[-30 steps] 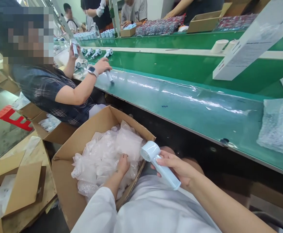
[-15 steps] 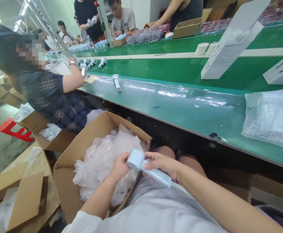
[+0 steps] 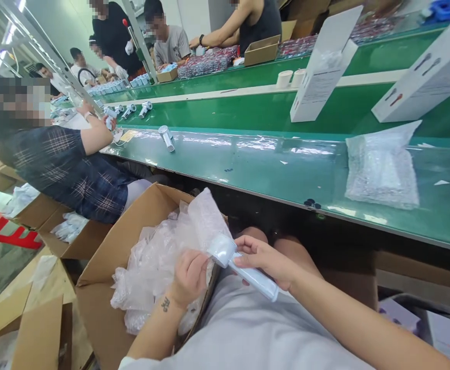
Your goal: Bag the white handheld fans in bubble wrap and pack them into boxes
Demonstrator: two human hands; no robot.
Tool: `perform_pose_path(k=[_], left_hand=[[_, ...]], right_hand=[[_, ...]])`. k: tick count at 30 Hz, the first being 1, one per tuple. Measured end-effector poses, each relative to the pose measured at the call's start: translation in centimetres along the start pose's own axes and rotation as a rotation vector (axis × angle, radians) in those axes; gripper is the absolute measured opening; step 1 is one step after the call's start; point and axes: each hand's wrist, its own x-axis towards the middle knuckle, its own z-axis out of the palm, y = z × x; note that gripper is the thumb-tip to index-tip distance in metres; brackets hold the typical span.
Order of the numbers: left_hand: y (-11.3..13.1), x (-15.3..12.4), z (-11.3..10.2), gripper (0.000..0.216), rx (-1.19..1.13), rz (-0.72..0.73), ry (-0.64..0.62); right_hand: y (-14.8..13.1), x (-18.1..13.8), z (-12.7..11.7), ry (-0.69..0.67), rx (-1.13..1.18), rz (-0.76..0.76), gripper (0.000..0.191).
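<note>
Gripping the light-blue device (image 3: 259, 282) where handle met round head, the right hand (image 3: 265, 259) had its thumb above and its fingers wrapped round the far side, closed firmly enough to bear the weight. That hold probably suited steering the head while most of the handle stayed uncovered. The left hand (image 3: 190, 275) was beside the head, its fingers curled in with little gap showing; whether they pinched the edge of the bubble bag (image 3: 206, 218) could not be told. The bag stood up from the pile of bags (image 3: 151, 272) and lay just behind the head, overlapping it in view.

The cardboard box (image 3: 105, 275) was tucked against the lap (image 3: 240, 313), presumably so that the bags were within easy reach, and the device was held near its rim — below the level of the counter (image 3: 248, 174).

The device's long axis ran at a slant: the head pointed forward and to the left, toward the bag, while the handle's free end pointed back and to the right, over the lap — nearly in line with the right forearm.
</note>
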Motion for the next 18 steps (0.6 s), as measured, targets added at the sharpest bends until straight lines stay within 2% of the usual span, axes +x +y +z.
perform_pose_path(k=[2,5,7,9,11,14,16,18], left_hand=[[1.0,-0.5,0.8,0.027,0.035,0.040,-0.036],[3.1,-0.2,2.3,0.029,-0.052,0.169,-0.122],[4.1,0.8,2.9,0.025,-0.136,0.143,-0.147],[4.5,2.3,2.8,0.017,-0.228,-0.072,-0.137],[4.9,3.7,2.4,0.010,-0.386,-0.380,-0.148],[5.9,5.2,1.6,0.014,-0.722,-0.793,-0.276],[7.0,5.7,1.2,0.018,-0.895,-0.937,-0.401],[8.0,6.0,1.0,0.021,-0.977,-1.006,-0.483]], right_hand=[[0.5,-0.2,0.0,0.050,0.055,-0.039,0.053],[1.3,-0.1,0.5,0.150,0.097,-0.066,0.053],[1.3,-0.3,0.9,0.177,0.135,-0.040,0.050],[0.9,-0.8,0.8,0.204,0.178,0.012,0.041],[0.2,-2.0,0.1,0.272,0.099,0.020,0.032],[-1.2,-5.4,-1.0,0.354,-0.350,-0.089,0.032],[-2.2,-8.7,-1.2,0.335,-0.663,-0.167,0.033],[-3.3,-12.1,-0.8,0.277,-0.859,-0.198,0.032]])
